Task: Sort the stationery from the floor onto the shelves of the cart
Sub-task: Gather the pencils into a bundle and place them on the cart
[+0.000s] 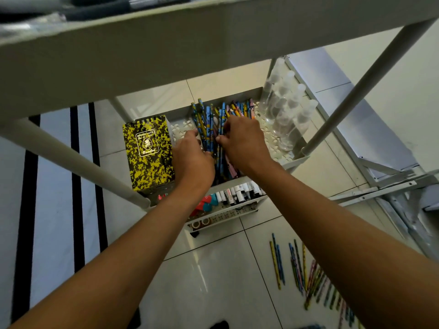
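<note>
A white cart [240, 180] stands in front of me, seen from above under its top shelf [166, 51]. On the middle shelf lies a heap of patterned pencils [209, 119], blue, yellow and pink. My left hand [192, 157] rests on the left side of the heap, fingers curled down onto the pencils. My right hand [242, 141] is on the right side, thumb and fingers pinching pencils in the heap. More pencils [306, 274] lie loose on the floor tiles at the lower right.
A yellow-black spiral notebook [147, 153] lies at the shelf's left; clear plastic bottles [285, 110] stand at its right. Lower shelves hold markers [237, 192] and tape rolls [200, 224]. A folded white metal frame [370, 167] lies on the floor to the right; a striped mat [54, 186] on the left.
</note>
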### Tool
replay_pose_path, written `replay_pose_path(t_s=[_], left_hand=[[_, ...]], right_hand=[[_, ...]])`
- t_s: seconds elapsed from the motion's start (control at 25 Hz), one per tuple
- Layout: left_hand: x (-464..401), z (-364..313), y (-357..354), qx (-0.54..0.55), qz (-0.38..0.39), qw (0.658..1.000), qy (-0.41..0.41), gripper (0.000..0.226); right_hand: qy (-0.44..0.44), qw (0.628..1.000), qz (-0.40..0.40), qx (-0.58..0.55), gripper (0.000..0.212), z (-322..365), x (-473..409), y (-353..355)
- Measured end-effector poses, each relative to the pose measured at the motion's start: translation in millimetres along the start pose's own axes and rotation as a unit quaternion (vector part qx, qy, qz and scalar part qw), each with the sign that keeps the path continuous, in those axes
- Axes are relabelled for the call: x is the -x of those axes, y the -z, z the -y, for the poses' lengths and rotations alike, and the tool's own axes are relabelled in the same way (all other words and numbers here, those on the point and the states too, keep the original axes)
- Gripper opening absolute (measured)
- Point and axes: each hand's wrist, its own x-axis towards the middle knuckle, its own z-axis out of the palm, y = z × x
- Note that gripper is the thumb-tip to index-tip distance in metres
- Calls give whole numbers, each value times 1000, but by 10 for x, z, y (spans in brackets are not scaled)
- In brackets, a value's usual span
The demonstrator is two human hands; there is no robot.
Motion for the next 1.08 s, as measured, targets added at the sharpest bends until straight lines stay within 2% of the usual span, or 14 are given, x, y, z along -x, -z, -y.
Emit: replay_pose_path(t_s=[0.12,0.28,0.4,0.52,0.72,0.84,0.96,1.08], left_hand=[[27,6,1,0,-16,1000,-18,52],[43,11,-12,-15,-21,1000,-12,60],[22,2,-25,-14,-9,1000,11,59],[11,36,-59,-2,-2,1000,5,46],[-20,37,-64,10,12,1000,7,57],[-33,68,-79,1,12,1000,-9,46],[-14,72,-65,14,15,1000,-1,44],[3,42,-45,15,21,1000,0,30]], right_hand=[[18,1000,2,-22,22,-20,38,-76],[11,998,-39,-45,20,-9,39,-88],[27,998,-13,-64,21,102,-56,-108],[41,999,0,-34,21,165,-113,-177],[39,999,-2,-25,28,132,-144,-177],[36,999,17,22,32,172,-152,-194],[-2,998,64,19,33,202,-160,-165],[-13,995,87,37,33,174,-151,-41]])
